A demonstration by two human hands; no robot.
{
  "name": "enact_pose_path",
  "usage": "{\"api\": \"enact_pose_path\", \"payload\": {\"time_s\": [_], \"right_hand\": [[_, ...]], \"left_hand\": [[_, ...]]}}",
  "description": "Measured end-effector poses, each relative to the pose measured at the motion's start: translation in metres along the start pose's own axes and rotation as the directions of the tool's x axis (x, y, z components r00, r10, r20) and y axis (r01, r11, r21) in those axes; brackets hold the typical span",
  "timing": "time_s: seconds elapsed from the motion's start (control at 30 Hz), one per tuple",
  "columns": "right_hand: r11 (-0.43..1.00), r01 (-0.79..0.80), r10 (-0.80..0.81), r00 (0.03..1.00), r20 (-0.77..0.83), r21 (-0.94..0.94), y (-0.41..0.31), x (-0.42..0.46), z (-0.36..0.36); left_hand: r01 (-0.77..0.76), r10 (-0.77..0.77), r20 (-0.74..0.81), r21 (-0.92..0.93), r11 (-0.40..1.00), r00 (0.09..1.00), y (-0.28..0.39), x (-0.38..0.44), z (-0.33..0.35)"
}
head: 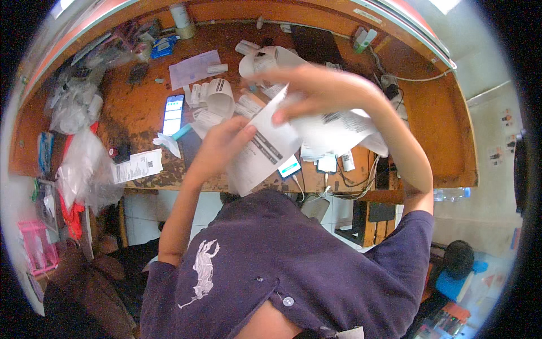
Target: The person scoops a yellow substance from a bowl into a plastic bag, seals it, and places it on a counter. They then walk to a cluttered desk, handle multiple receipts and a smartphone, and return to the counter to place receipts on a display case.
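Note:
My left hand [226,146] pinches the edge of a printed white paper sheet [264,159], which is held tilted above the front edge of the wooden desk [139,106]. Blurred by motion, my right hand [313,93] is over the top of that sheet with its fingers apart; whether it touches the paper is unclear. Beneath my right forearm lies a larger crumpled printed paper [334,131]. Curled printed paper strips [220,95] rest beyond my left hand, beside a smartphone [173,114] with a lit screen.
Clear plastic bags [82,165] are bunched at the left. Two more lit phones [327,163] [289,166] with white cables lie at the desk's front edge. A printed slip [142,165] lies front left. Loose paper rolls [271,57] lie towards the back, and a blue packet [164,46] is back left.

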State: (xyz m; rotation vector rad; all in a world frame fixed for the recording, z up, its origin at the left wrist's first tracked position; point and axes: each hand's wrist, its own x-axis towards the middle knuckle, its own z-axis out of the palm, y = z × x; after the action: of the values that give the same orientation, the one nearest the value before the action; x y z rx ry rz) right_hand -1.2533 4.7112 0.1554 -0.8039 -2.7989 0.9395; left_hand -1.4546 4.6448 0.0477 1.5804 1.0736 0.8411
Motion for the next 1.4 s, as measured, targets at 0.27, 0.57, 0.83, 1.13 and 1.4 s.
{"api": "enact_pose_path", "payload": {"time_s": [0.27, 0.57, 0.83, 1.13, 1.4], "right_hand": [[0.981, -0.037, 0.032, 0.999, 0.030, 0.189, 0.011, 0.001, 0.056], [0.987, -0.116, -0.003, 0.680, -0.734, -0.112, -0.005, -0.014, 0.055], [0.958, -0.269, 0.087, 0.613, -0.786, -0.104, 0.001, -0.017, 0.055], [0.984, -0.168, 0.142, 0.492, -0.859, 0.067, -0.001, -0.002, 0.087], [0.990, -0.090, 0.141, 0.471, -0.871, 0.111, 0.013, -0.009, 0.083]], "left_hand": [[0.043, -0.049, 0.109, 0.061, 0.997, 0.993, 0.003, -0.005, 0.000], [-0.060, -0.060, -0.382, -0.295, 0.954, 0.922, -0.020, -0.004, -0.013], [-0.257, 0.332, -0.140, 0.385, 0.886, 0.933, 0.028, -0.003, -0.015], [-0.033, 0.022, -0.096, -0.116, 0.993, 0.995, 0.029, 0.009, 0.040], [0.010, -0.044, -0.125, -0.261, 0.965, 0.991, 0.008, 0.012, 0.038]]}}
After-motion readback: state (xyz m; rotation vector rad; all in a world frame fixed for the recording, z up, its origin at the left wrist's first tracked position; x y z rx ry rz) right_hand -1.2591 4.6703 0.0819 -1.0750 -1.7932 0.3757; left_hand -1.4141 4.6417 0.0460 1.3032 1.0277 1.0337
